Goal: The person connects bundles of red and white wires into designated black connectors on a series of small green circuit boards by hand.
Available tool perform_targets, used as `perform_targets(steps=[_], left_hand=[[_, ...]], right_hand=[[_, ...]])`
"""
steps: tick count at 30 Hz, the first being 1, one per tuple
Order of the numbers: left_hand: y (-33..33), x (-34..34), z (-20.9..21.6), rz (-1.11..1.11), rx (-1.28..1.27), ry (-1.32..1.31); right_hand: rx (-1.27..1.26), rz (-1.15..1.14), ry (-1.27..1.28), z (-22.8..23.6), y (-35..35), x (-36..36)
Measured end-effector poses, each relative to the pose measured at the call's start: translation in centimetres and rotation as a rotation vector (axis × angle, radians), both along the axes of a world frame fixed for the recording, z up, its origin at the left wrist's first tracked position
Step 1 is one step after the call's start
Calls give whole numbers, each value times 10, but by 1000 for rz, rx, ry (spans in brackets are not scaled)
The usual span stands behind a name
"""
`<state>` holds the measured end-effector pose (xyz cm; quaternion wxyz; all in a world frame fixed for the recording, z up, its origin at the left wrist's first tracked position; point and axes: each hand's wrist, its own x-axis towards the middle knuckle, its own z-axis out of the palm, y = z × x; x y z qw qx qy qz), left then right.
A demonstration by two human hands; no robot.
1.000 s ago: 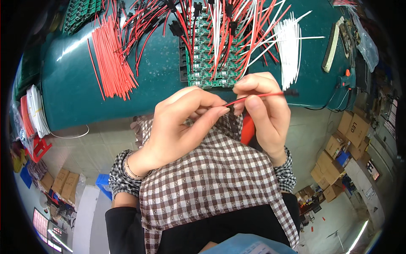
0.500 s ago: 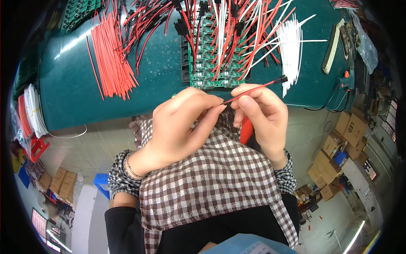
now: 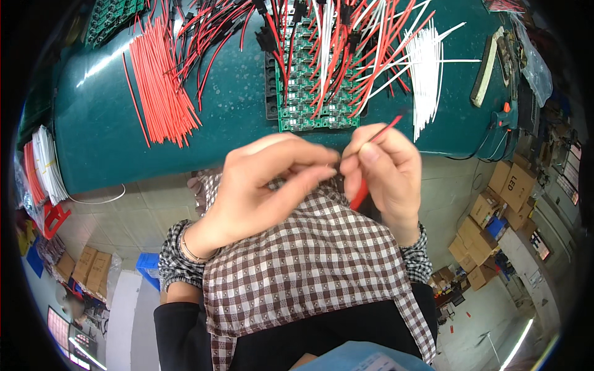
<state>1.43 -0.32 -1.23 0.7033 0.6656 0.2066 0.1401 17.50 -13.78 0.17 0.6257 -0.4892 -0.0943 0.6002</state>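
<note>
My right hand (image 3: 390, 170) pinches a thin red-and-black wire lead (image 3: 385, 130) between thumb and fingers. The lead slants up to the right past the fingertips; its lower end is hidden in the hand. Close beside it on the left, my left hand (image 3: 266, 182) has thumb and forefinger slightly apart, and I see nothing between them. Those left fingertips are smeared by motion. Both hands are in front of the table edge, above my checked apron (image 3: 303, 253). Just beyond them lies a panel of green circuit boards (image 3: 297, 117) with red, black and white wires on it.
On the green table (image 3: 235, 136) are a bundle of red wires (image 3: 164, 93) at left and white wires (image 3: 426, 86) at right. Wires with black connectors (image 3: 267, 40) heap at the back. A teal-handled tool (image 3: 507, 117) sits at the right edge. Cardboard boxes (image 3: 510, 185) stand beyond.
The left thumb and forefinger have parted from the lead's end. The lead now slants more steeply in my right hand, and its black connector no longer shows at the upper end.
</note>
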Motion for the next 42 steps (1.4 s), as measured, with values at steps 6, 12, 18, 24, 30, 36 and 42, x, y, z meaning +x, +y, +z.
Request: perform_targets(steps=[6, 12, 18, 24, 30, 36, 42], left_hand=[[3, -4, -14, 219, 270, 67], [2, -3, -15, 235, 254, 69], [1, 1, -16, 227, 280, 62], [2, 2, -15, 230, 276, 58], [2, 2, -16, 227, 282, 58], [1, 3, -16, 231, 291, 55], [0, 6, -18, 230, 285, 47]], right_hand=[[-37, -143, -792, -22, 5, -15], [-65, -144, -800, -25, 9, -15], [-66, -151, -869, -26, 6, -12], [-70, -135, -851, -22, 11, -13], [-150, -208, -679, -21, 14, -13], [-9, -150, -1116, -25, 12, -16], [3, -101, -1337, -24, 13, -14]])
